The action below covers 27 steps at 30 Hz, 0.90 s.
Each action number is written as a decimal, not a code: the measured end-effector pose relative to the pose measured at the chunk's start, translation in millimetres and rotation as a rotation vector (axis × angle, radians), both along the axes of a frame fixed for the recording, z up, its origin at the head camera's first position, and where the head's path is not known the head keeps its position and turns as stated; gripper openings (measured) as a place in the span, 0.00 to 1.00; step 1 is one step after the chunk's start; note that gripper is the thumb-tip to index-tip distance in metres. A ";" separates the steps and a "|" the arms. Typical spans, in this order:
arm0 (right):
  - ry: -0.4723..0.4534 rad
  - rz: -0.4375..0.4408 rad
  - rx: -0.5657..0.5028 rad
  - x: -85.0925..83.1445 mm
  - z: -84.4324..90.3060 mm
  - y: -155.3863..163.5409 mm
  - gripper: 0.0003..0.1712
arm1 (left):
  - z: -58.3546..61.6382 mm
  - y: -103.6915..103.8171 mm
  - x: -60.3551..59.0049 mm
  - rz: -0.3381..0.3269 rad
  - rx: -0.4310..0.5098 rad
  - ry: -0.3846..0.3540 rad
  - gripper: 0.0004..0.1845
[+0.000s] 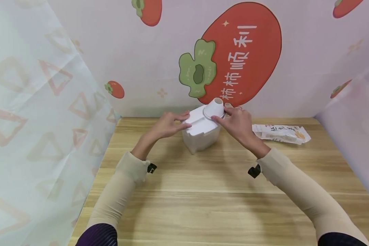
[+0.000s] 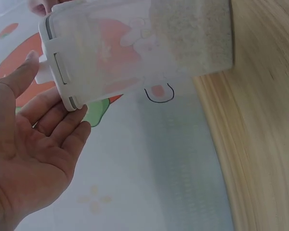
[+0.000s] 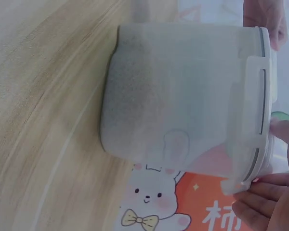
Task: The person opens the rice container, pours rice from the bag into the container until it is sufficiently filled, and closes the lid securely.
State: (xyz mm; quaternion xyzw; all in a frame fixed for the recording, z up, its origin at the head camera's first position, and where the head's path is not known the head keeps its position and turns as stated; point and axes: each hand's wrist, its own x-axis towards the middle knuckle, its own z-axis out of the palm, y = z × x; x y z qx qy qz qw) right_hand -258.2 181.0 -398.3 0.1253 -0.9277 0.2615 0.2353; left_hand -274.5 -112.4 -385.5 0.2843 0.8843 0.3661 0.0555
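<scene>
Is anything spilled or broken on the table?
No, nothing stands out. The white container stands upright on the wooden table, lid on, grains inside it. The left hand and right hand rest on its lid. A packet lies flat beside it.

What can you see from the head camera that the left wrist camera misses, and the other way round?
Only the head view shows the white cap under the right hand, and a packet lying on the table. Only the left wrist view shows grains filling the lower part of the container. Both show the left hand at the container's lid.
</scene>
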 end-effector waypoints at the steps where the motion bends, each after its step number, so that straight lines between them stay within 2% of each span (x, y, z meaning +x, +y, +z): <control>1: 0.006 -0.001 0.012 1.7 0.5 0.6 0.34 | -0.3 -1.3 -1.3 -0.005 0.011 -0.004 0.28; 7: 0.035 0.006 0.086 10.4 5.8 5.9 0.32 | -1.2 -7.0 -6.5 0.000 0.030 -0.007 0.26; 10: 0.006 0.042 0.076 11.0 8.3 12.5 0.32 | -1.6 -7.8 -7.1 0.010 0.017 0.012 0.26; 12: -0.049 0.082 0.048 9.1 9.7 19.3 0.34 | -1.4 -6.9 -5.1 0.015 -0.017 0.039 0.29; 14: -0.146 0.143 0.004 4.3 11.9 26.6 0.39 | -1.1 -4.6 -1.1 0.026 -0.056 0.069 0.34; 19: -0.400 0.378 -0.134 -19.9 17.2 44.6 0.52 | 4.7 7.3 14.4 0.065 -0.123 0.157 0.47; 23: -0.469 0.541 -0.176 -39.6 16.9 52.2 0.52 | 9.0 17.2 23.6 0.088 -0.158 0.223 0.49; 27: -0.527 0.605 -0.160 -50.2 15.2 52.5 0.45 | 7.9 21.6 26.5 0.117 -0.201 0.237 0.48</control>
